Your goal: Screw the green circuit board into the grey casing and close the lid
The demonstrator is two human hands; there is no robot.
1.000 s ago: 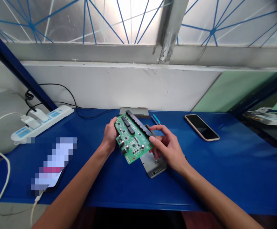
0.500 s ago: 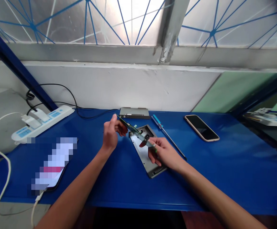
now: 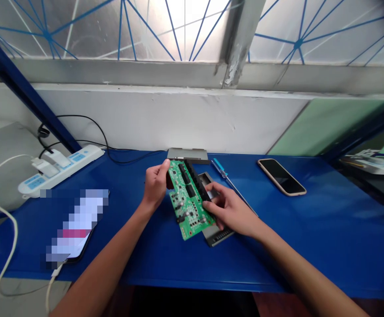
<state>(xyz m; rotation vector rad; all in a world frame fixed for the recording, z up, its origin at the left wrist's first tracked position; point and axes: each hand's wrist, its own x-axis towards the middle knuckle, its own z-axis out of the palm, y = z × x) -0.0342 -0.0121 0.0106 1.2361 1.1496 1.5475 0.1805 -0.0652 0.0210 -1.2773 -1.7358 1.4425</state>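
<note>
Gripping green circuit board (image 3: 190,201), grey tray (image 3: 214,237) partly hidden behind

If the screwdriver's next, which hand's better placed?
Likely the right hand: the screwdriver lies just beyond it, while the left hand is across the circuit board. Both grip it, so left would support it alone.

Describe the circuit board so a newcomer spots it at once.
Over the blue table, find the left hand and the right hand. Between them they hold the circuit board, partly hiding a grey metal tray. Unlike that tray and the nearby blue-handled screwdriver, it is bright green, dotted with small parts, with a black strip along one long edge.
</note>
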